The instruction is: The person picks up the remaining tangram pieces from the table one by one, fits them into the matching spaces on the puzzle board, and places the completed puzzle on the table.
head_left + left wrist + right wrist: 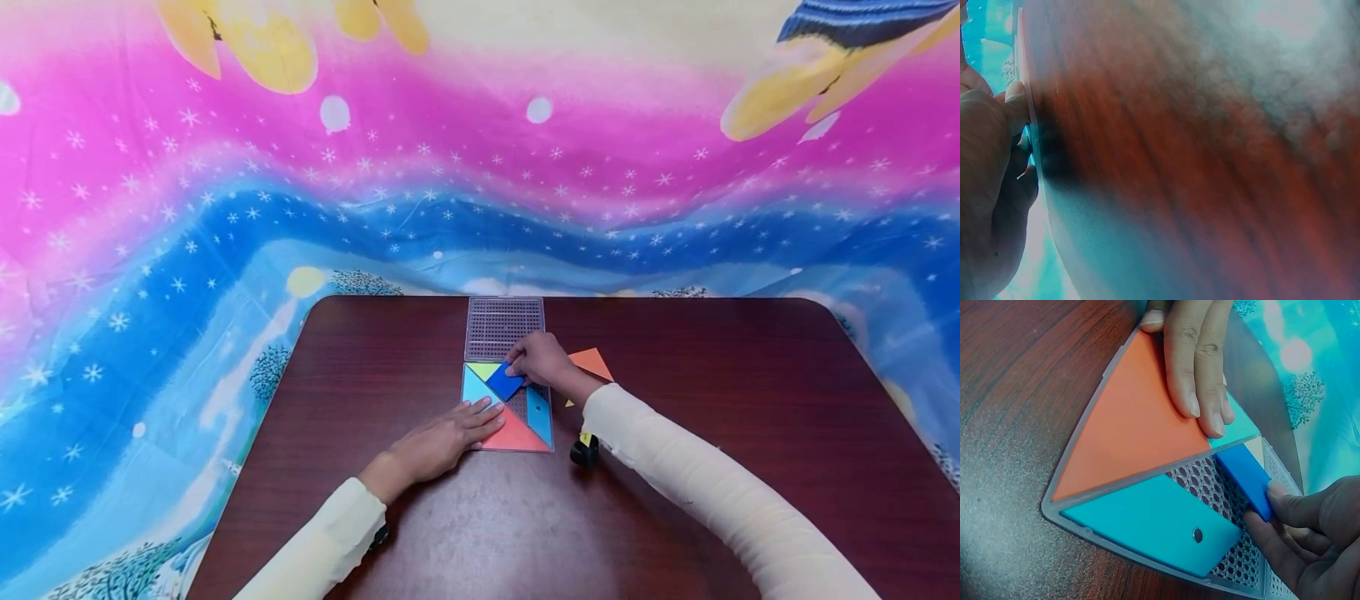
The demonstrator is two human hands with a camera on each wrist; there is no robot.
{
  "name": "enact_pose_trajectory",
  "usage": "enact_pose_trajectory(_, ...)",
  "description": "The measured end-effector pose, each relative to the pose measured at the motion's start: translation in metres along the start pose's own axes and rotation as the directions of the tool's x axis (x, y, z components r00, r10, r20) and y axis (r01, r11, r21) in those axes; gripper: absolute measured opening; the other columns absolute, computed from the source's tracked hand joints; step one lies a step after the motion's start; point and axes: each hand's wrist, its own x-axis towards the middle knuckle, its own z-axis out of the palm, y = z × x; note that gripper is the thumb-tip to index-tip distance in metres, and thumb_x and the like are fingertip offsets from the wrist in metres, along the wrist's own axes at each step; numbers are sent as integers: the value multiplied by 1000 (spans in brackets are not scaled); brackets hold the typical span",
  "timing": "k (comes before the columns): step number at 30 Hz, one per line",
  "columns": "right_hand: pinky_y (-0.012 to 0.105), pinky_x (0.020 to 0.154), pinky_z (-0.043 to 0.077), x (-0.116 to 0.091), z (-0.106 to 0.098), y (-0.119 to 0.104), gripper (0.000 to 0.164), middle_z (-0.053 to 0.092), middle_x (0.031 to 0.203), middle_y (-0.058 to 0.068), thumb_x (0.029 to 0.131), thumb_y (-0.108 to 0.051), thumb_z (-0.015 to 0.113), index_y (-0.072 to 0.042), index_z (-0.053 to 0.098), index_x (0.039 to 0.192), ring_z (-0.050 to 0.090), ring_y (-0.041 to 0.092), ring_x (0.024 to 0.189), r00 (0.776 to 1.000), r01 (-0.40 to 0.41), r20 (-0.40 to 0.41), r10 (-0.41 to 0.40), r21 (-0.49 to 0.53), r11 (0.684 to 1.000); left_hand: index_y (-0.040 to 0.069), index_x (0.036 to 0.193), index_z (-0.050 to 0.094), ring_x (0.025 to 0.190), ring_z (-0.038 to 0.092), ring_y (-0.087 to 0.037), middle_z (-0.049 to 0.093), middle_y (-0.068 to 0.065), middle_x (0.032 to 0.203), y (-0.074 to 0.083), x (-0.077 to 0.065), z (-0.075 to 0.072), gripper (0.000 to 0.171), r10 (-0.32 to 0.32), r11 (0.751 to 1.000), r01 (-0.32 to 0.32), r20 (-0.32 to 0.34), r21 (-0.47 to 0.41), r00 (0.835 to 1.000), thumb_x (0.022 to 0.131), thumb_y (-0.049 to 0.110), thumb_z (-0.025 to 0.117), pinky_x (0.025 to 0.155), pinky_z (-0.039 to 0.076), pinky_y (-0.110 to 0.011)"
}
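An open plastic tangram case (1047,503) with a perforated base lies on the table. My left hand (442,437) rests on it, fingers extended over the red-orange triangle (1125,425) and the light blue triangle (477,387). My right hand (542,358) pinches a dark blue tangram piece (1247,475) between thumb and fingers, tilted over the base. Beside it sits a pale yellow-green triangle (482,370). A blue parallelogram (1154,525) with a round metal dot lies along the case's right side. Bare perforated base shows between it and the blue piece.
The case's gridded lid (504,321) is folded back toward the table's far edge. An orange piece (592,362) lies on the table (375,358) right of the case, partly behind my right arm, near a small yellow tip (569,404). A patterned cloth (450,167) hangs behind.
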Motion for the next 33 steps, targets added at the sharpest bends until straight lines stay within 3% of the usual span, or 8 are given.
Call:
enact_pose_trajectory(12,23,53,52,-1,6,-1,9,75,90,11,90,-11,80,-3,79,94,61,15,59,997,31,-66,-36,-67,997,16,159,38,158,25,-24,31,-2,169,0,0,0,51,19,1000,-19,-26,-10,999,110,19,49,129,27,-41)
enact_pose_trajectory(23,34,75,64,-1,10,-3,12,77,101,13,89,-10,80,-3,80,99,72,22,86,993,1,-118,-10,-74,997,17,159,37,158,25,-22,30,0,169,-2,0,2,51,14,1000,-14,-26,-12,1000,109,21,49,129,27,-41)
enact_pose_trajectory(33,40,81,65,-2,16,-3,11,76,101,13,90,-8,79,-3,78,99,74,24,88,988,-12,-157,4,-50,999,18,159,38,158,25,-21,31,1,169,-2,1,3,51,2,1000,-3,-26,-25,1000,109,22,49,129,26,-41)
